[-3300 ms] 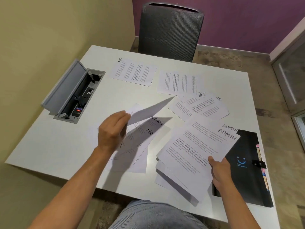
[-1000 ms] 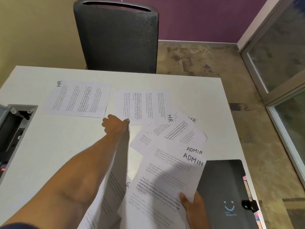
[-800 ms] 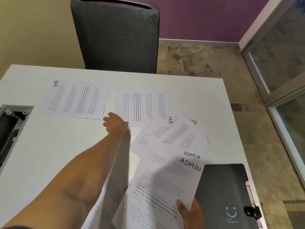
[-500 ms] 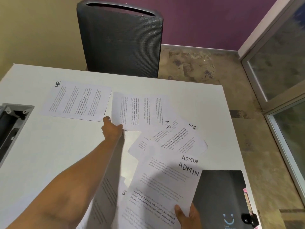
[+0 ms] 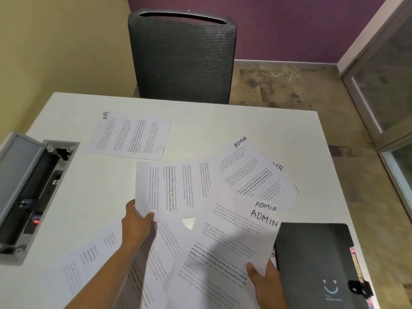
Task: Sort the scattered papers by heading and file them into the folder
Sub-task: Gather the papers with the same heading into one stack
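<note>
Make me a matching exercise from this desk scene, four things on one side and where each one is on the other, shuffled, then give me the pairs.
Things:
1. black folder
2. HR sheet
3. ADMIN stack
4. grey cable box

Places:
A. set into the table's left side, lid open
B. gripped by the right hand
C. lying alone nearest the chair
D. flat at the table's right edge

Pairs: 1-D, 2-C, 3-B, 4-A

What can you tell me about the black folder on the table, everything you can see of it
The black folder lies flat and closed at the table's near right corner. Its cover looks matte, like plastic or leatherette, with a small pale smile logo and tiny unreadable text near the bottom. A black clasp sits on its right edge, where colourful tabs poke out. The ADMIN papers held by the right hand overlap its left edge.
</note>
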### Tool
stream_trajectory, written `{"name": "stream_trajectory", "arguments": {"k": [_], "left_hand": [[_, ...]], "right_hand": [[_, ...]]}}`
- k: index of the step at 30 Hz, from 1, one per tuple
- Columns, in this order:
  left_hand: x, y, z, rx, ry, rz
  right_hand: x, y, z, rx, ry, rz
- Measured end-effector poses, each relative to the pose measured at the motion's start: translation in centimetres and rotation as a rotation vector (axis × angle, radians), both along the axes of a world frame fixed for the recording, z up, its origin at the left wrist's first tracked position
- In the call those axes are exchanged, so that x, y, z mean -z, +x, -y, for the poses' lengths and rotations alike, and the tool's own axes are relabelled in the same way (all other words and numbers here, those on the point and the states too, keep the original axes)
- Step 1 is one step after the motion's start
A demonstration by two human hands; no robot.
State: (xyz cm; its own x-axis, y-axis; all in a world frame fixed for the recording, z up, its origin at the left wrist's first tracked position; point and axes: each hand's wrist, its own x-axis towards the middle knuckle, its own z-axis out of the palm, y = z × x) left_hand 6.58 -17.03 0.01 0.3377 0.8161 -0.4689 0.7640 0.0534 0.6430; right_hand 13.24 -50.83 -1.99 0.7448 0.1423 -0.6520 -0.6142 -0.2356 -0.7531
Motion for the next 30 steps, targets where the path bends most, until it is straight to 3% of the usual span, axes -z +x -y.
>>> {"name": "stream_trajectory", "arguments": {"k": [6, 9, 11, 14, 17, 21, 24, 26, 30], "left_hand": [[0.5, -0.6, -1.4, 0.034, 0.09, -0.124], [0.6, 0.1, -0.7, 0.108, 0.312, -0.299], [0.3, 1.0, 0.8, 0.181, 0.438, -0.256], [0.3, 2.9, 4.0, 0.383, 0.546, -0.091], [0.1, 5.5, 7.6, 0.65, 0.522, 0.04], [0.4, 9.1, 11.7, 0.966, 0.467, 0.141], [1.4, 11.6, 13.6, 1.221, 0.538, 0.211], [2.1, 13.0, 14.2, 1.332, 0.572, 0.185], [2.9, 15.4, 15.1, 1.473, 0.593, -0.057]], "right_hand": [[-1.8, -0.3, -0.3, 0.025, 0.011, 0.008], [-2.4, -0.4, 0.3, 0.068, 0.007, 0.005], [-2.9, -0.4, 1.1, 0.097, 0.012, -0.02], [-3.3, -0.3, 2.6, 0.14, -0.002, -0.039], [-3.7, -0.4, 4.3, 0.179, -0.012, -0.047], [-4.3, -0.7, 6.9, 0.223, -0.006, -0.048], [-4.8, -0.6, 8.7, 0.237, 0.035, -0.076], [-4.8, -0.6, 9.9, 0.253, 0.058, -0.08], [-5.1, 0.1, 11.7, 0.29, 0.079, -0.072]]}}
